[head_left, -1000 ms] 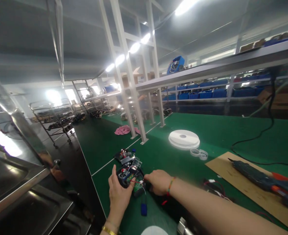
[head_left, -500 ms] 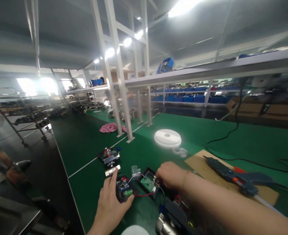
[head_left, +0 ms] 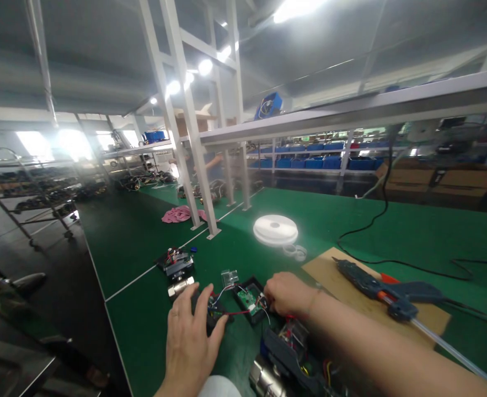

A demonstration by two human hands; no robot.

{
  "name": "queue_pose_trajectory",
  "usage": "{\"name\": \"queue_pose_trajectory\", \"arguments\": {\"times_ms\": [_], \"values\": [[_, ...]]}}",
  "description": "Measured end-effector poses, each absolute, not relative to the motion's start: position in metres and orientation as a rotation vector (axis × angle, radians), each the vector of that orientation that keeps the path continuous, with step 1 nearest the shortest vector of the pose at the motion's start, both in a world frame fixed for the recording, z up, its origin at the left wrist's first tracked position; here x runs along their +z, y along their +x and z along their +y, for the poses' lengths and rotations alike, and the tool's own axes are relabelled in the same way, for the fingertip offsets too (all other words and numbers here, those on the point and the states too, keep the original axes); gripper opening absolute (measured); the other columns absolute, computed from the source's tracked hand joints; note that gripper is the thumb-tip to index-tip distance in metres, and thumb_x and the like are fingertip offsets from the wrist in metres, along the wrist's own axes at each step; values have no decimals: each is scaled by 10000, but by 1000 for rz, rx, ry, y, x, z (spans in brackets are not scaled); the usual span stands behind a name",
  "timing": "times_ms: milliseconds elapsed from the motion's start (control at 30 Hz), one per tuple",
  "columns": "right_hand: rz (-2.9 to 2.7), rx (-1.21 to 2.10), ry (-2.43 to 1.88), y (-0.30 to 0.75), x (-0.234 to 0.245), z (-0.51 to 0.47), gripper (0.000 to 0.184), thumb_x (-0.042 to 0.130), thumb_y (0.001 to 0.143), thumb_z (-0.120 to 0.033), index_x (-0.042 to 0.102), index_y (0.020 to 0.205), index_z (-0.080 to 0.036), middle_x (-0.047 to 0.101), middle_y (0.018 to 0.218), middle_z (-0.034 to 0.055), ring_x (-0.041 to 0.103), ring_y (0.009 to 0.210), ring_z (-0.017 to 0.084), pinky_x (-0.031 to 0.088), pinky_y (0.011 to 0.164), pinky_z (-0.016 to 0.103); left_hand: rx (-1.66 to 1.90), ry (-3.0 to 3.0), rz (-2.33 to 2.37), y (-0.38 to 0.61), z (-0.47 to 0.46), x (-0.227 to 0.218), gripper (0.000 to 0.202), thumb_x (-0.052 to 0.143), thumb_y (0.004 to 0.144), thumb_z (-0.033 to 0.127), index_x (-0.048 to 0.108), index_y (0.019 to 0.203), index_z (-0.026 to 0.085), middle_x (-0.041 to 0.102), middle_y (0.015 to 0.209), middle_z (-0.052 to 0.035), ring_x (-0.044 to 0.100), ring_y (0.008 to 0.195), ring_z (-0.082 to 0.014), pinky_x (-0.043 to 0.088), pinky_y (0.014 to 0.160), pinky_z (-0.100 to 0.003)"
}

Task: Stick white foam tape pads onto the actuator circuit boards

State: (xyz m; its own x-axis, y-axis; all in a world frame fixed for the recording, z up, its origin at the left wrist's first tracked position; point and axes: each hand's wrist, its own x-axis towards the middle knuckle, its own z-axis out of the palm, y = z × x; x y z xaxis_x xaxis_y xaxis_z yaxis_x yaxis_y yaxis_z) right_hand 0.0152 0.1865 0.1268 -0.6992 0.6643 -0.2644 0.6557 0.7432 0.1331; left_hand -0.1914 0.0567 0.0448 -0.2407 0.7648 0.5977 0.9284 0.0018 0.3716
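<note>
Black case (head_left: pixel 262 318) now farther from left fingers (head_left: pixel 204 300), green board (head_left: pixel 246 299) inside

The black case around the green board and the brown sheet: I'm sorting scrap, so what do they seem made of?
Black case: probably matte plastic, judging by its dull, smooth rim. Brown sheet: likely uncoated cardboard, perhaps thin wood, given its tan, shineless face.

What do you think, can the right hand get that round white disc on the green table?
Probably yes: the disc lies just beyond the right hand, and only two small see-through rings, lying low, seem anywhere near the way.
</note>
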Motion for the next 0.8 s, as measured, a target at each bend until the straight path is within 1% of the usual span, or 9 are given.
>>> {"name": "queue_pose_trajectory", "arguments": {"times_ms": [33, 67, 133, 233, 333, 433, 533, 700, 800], "values": [[2659, 32, 1033, 16, 126, 186, 157, 686, 815, -194, 761, 947, -155, 762, 934, 94, 707, 922, 245, 544, 801, 367, -1141, -1897, -2041, -186, 52, 45, 386, 492, 921, 427, 651, 1203, 215, 585, 1261, -141, 526, 1215, -310, 404, 1043, -470], [2667, 25, 1037, 16, 126, 186, 152, 692, 821, -210, 760, 945, -155, 762, 931, 94, 706, 922, 244, 544, 805, 369, -1180, -2055, -2074, -179, 49, 45, 354, 435, 947, 421, 687, 1098, 223, 644, 1129, -123, 591, 1098, -277, 444, 979, -421], [2673, 13, 1045, 16, 125, 185, 147, 701, 831, -235, 757, 940, -154, 760, 934, 93, 704, 929, 244, 546, 816, 378, -1135, -2351, -2199, -166, 46, 46, 345, 391, 956, 372, 708, 961, 238, 683, 957, -90, 641, 913, -236, 476, 842, -358], [2668, -1, 1047, 15, 123, 185, 156, 717, 848, -271, 749, 952, -159, 757, 943, 81, 703, 938, 238, 555, 831, 392, -1046, -2423, -2345, -149, 56, 45, 299, 445, 905, 311, 735, 902, 236, 700, 895, -83, 657, 861, -252, 463, 785, -357], [2657, -9, 1049, 14, 120, 187, 192, 731, 865, -329, 738, 967, -166, 751, 957, 65, 697, 958, 231, 558, 859, 410, -1020, -2420, -2480, -141, 73, 43, 257, 513, 860, 318, 746, 830, 213, 704, 796, -80, 658, 793, -261, 445, 737, -353], [2644, -13, 1073, 14, 117, 191, 218, 721, 885, -365, 727, 972, -165, 745, 972, 59, 693, 971, 228, 556, 876, 420, -1038, -2421, -2623, -138, 88, 37, 185, 608, 807, 326, 736, 763, 199, 670, 681, -36, 621, 688, -212, 424, 673, -315], [2641, -29, 1095, 15, 116, 192, 242, 716, 891, -392, 720, 984, -169, 741, 975, 53, 692, 967, 223, 555, 871, 411, -1096, -2386, -2789, -133, 96, 26, 102, 698, 768, 269, 708, 755, 169, 622, 644, 13, 576, 653, -156, 434, 656, -284], [2661, -50, 1111, 13, 112, 190, 242, 711, 894, -399, 717, 954, -165, 739, 948, 48, 694, 937, 215, 555, 853, 399, -1257, -2252, -3052, -124, 96, 20, 181, 740, 811, 243, 628, 721, 134, 559, 639, 53, 538, 613, -103, 462, 624, -248], [2714, -48, 1115, 15, 112, 189, 224, 713, 887, -385, 723, 925, -165, 739, 908, 47, 694, 905, 217, 552, 830, 394, -1407, -2133, -3173, -125, 93, 32, 230, 675, 885, 265, 580, 720, 135, 501, 600, 69, 476, 528, -73, 412, 524, -207]]}}
